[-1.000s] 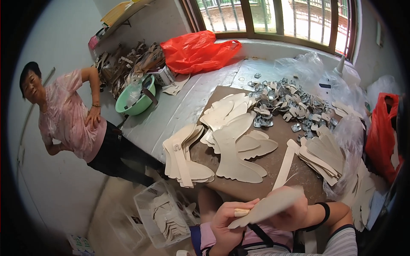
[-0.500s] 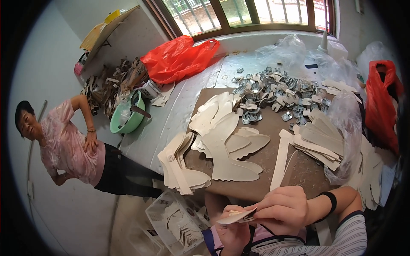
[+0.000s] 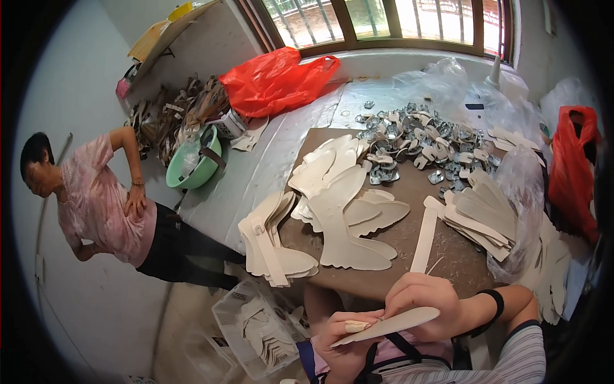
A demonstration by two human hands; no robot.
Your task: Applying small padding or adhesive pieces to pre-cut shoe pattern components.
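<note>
A pale insole-shaped cutout (image 3: 390,324) is held low, near the body, below the surface (image 3: 268,166). The left hand (image 3: 345,342) has its grip closed on one end; the right hand (image 3: 425,304) is clamped over the middle. Stacked cutouts (image 3: 342,211) lie on the brown board (image 3: 448,249).

— Where's the light coming from?

— From the barred window (image 3: 409,22) at the top. Daylight pours through it, and its panes are blown out almost to white.

— Any glare?

— Yes, the pale table (image 3: 268,166) shines near the window, and the clear plastic bags (image 3: 441,80) glint. The room is bright overall, with soft shadows.

— And sharpness?

— The centre is fairly crisp. The hands (image 3: 390,320) at the lower edge look slightly soft. Straight edges bow outward, and a black fisheye rim darkens the corners.
</note>
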